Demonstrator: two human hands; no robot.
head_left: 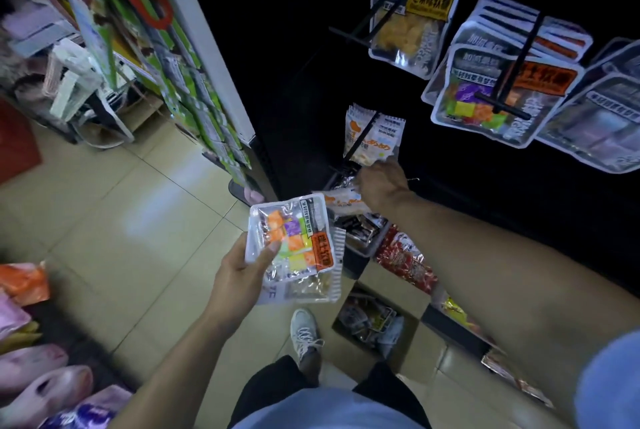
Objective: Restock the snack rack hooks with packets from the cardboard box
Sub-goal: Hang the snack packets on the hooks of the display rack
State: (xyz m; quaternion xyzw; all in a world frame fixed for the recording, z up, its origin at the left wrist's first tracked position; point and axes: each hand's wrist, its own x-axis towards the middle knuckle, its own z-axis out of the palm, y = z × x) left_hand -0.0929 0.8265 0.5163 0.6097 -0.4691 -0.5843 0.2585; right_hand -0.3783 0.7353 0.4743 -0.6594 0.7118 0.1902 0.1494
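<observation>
The left hand (242, 264) holds a small stack of snack packets (294, 248) out in front of the body. Its thumb lies on top of the front packet and its fingers are curled under the stack. The front packet is clear and shows little candy cubes in orange, purple, green and yellow.

The right hand (382, 186) reaches out to the dark rack (485, 186). It grips a white and orange packet (343, 201), which sticks out to the left of the hand. The fingers point away from the camera, so I cannot see just how they wrap around it.

Just above the right hand, white and orange packets (372, 137) hang on a low hook (360, 137). Higher up, a packet of yellow candy (408, 20) hangs on its own hook. To the right of it, a thick bunch of cube candy packets (498, 92) hangs on another hook, with more grey packets (595, 123) beside them at the edge.

The cardboard box (412, 345) sits open on the tiled floor (121, 220), near a white shoe (304, 331). There are packets inside it. Red packets (405, 262) lie just past the box, low by the rack.

On the left, green packets (204, 117) hang down the side of a white shelf (207, 47). Pink things lie in the bottom left corner, too blurry to name.
</observation>
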